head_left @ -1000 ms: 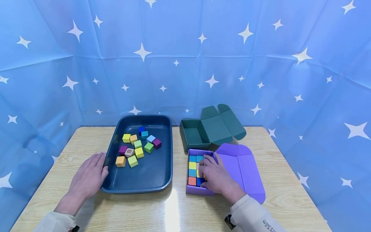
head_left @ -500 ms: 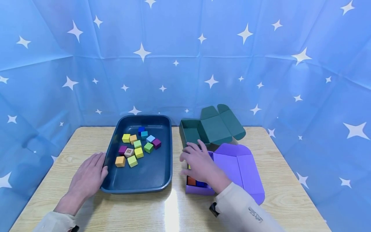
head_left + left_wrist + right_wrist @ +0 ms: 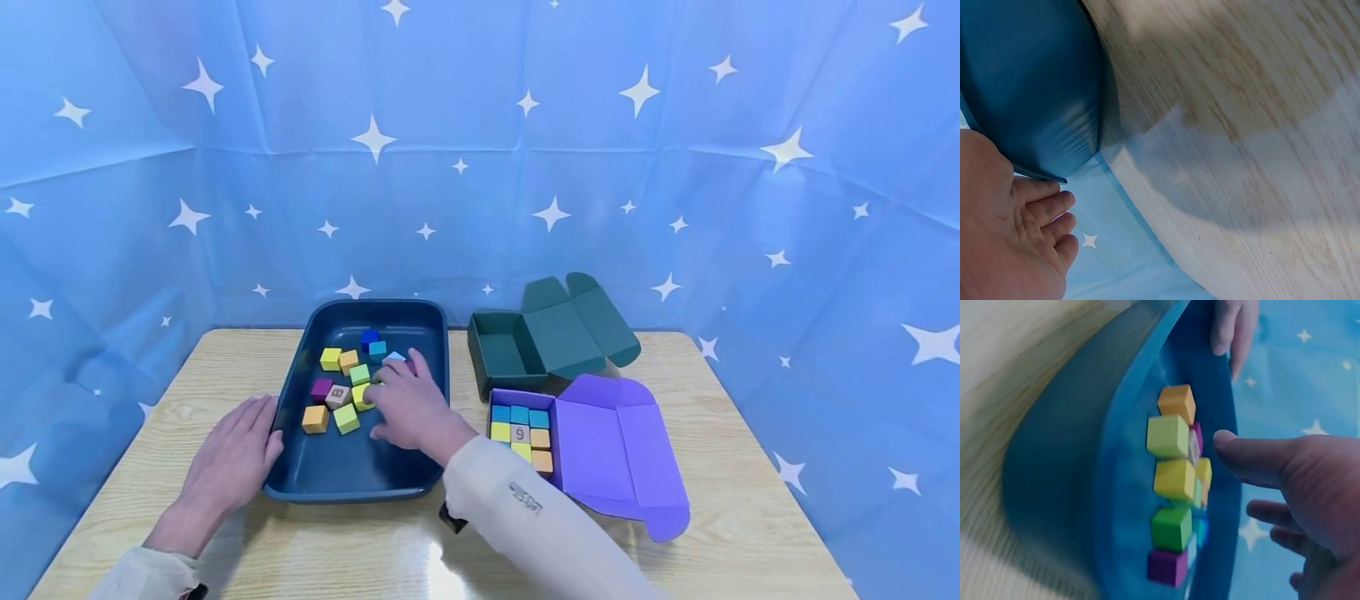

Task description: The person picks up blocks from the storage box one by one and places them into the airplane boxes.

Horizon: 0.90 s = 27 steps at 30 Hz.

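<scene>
While the right hand (image 3: pixel 414 410) hovers over the coloured cubes (image 3: pixel 347 418) in the tray (image 3: pixel 337 475), thumb and fingers parted and gripping nothing, a wooden cube (image 3: pixel 338 396) left of it appears to read B. Right of that hand, a cube marked 9 (image 3: pixel 520 433) sits in the purple box (image 3: pixel 622 450). Sleeve (image 3: pixel 517 508) lettering is unclear. The left hand (image 3: pixel 234 446), loosely extended, touches the tray's side.

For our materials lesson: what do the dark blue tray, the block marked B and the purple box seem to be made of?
Dark blue tray: probably plastic, semi-gloss, going by its soft highlights and rounded corners; coated metal is possible.
Block marked B: likely bare wood, matte, from its pale tan face.
Purple box: seemingly thin card, matte, with creased, folding flaps.
</scene>
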Each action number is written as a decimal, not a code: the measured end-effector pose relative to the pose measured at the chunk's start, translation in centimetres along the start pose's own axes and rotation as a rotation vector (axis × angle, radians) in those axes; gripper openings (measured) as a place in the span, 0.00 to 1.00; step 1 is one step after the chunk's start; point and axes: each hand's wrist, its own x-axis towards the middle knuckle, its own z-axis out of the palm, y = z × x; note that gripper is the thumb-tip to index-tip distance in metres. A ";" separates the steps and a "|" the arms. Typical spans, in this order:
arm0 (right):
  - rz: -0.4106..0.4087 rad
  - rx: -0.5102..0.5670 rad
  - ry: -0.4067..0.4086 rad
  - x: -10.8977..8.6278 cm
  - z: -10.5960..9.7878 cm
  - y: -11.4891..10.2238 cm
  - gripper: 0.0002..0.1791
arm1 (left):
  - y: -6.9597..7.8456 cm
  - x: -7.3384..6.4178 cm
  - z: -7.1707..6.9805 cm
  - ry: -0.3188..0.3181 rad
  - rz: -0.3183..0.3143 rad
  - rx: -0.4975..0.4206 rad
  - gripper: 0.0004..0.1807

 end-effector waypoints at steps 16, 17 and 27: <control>0.036 -0.020 0.009 4.5 3.0 -2.5 0.25 | -0.3 0.1 0.1 0.003 0.007 -0.001 0.31; 0.038 -0.018 0.002 4.5 3.2 -2.5 0.25 | -0.2 0.1 0.1 0.002 0.008 -0.001 0.31; 0.039 -0.015 -0.029 5.3 4.1 -2.6 0.27 | -0.2 0.1 0.1 -0.004 -0.007 -0.004 0.31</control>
